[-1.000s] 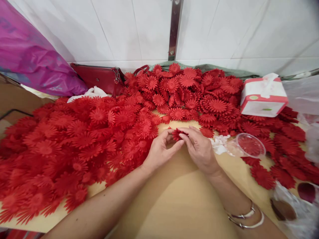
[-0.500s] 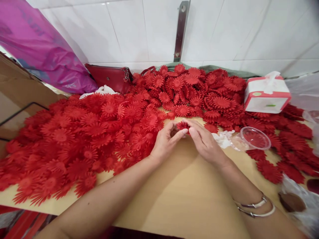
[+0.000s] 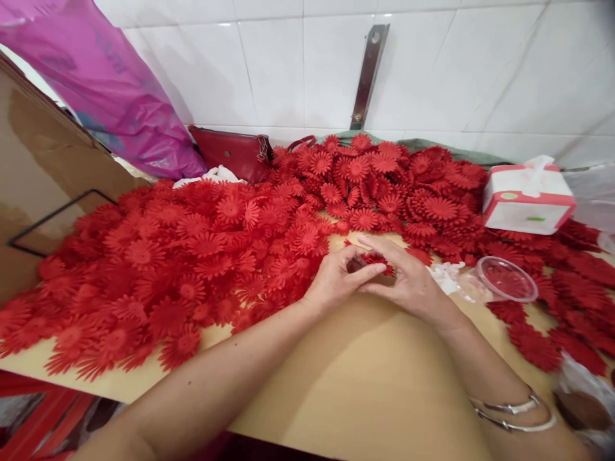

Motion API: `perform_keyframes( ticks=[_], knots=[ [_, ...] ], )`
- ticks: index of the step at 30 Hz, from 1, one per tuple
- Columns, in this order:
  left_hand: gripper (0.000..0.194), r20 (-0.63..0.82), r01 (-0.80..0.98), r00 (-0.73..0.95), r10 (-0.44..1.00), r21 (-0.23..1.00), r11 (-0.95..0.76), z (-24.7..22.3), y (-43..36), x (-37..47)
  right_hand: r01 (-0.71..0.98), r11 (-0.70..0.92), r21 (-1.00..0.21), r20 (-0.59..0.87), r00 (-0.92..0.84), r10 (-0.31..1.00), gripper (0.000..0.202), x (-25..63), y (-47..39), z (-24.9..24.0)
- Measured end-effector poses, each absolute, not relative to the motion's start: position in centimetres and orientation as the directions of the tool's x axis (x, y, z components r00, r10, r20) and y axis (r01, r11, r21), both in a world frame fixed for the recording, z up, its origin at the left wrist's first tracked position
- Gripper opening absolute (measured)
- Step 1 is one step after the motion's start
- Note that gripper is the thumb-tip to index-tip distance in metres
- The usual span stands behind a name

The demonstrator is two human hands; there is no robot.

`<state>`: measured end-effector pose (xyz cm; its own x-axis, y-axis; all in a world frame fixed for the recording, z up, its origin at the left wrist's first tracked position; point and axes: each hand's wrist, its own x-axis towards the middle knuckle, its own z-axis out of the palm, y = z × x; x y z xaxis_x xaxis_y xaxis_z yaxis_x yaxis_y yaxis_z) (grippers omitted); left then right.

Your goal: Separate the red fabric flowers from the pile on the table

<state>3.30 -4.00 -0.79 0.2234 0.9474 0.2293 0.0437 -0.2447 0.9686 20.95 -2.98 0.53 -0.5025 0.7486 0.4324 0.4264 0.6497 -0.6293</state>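
The pale surface point(image 3: 365, 378) takes up much of what I see, bare at its near middle. A great heap of red flower cutouts point(image 3: 158, 246) covers its left side, spilling close to the near edge, so a careless sweep of the left forearm point(image 3: 221, 378) beside it might drag some to the floor. The far pile point(image 3: 358, 169) looks loosely stacked and could slump if bumped. At far right, the tissue box point(image 3: 528, 198) seems perched on more cutouts, an uneven footing that might tip it. The clear tub point(image 3: 508, 279), near the right hand point(image 3: 416, 282), looks light enough for a swinging wrist to knock over. As for the pose, both arms reach in from the near side and the hands meet over the middle, fingers turned inward. The right one arches, forefinger stretched across; I can't tell whether it grips. The left hand point(image 3: 334, 278) appears to pinch a small red piece point(image 3: 377, 258), partly hidden between the two.
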Motion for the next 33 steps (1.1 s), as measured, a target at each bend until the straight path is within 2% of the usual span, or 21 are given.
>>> perform_keyframes(
  ticks=[4,9,16,23,26,30,33],
  knots=[
    [0.024,0.195,0.073,0.257,0.946,0.973,-0.220,-1.0,-4.0,3.4,0.410,0.691,-0.595,0.435,-0.559,0.706,0.060,21.0,-3.0,0.2],
    [0.026,0.158,-0.096,0.301,0.940,0.986,-0.135,-0.7,-3.9,3.4,0.356,0.686,-0.635,0.439,-0.565,0.699,0.051,20.5,-3.0,0.2],
    [0.036,0.110,-0.181,0.321,0.941,0.982,-0.053,0.4,-4.2,3.3,0.346,0.694,-0.631,0.564,-0.409,0.717,0.012,19.5,-3.6,0.0],
    [0.043,0.120,0.000,0.340,0.933,0.992,-0.127,0.8,-4.2,2.9,0.424,0.554,-0.716,0.563,-0.118,0.818,0.020,19.9,-3.5,0.3],
    [0.045,0.155,0.090,0.430,0.889,0.973,-0.213,0.7,-3.3,2.1,0.400,0.531,-0.747,0.540,-0.100,0.835,0.026,20.0,-3.3,0.3],
    [0.030,0.255,0.186,0.621,0.741,0.871,-0.456,0.8,-1.5,0.4,0.465,0.474,-0.748,0.494,-0.087,0.865,0.029,20.1,-3.3,0.0],
    [0.026,0.220,0.171,0.614,0.758,0.901,-0.400,0.8,-0.8,-0.5,0.506,0.437,-0.744,0.470,-0.070,0.880,0.031,20.1,-3.6,-0.2]
  ],
)
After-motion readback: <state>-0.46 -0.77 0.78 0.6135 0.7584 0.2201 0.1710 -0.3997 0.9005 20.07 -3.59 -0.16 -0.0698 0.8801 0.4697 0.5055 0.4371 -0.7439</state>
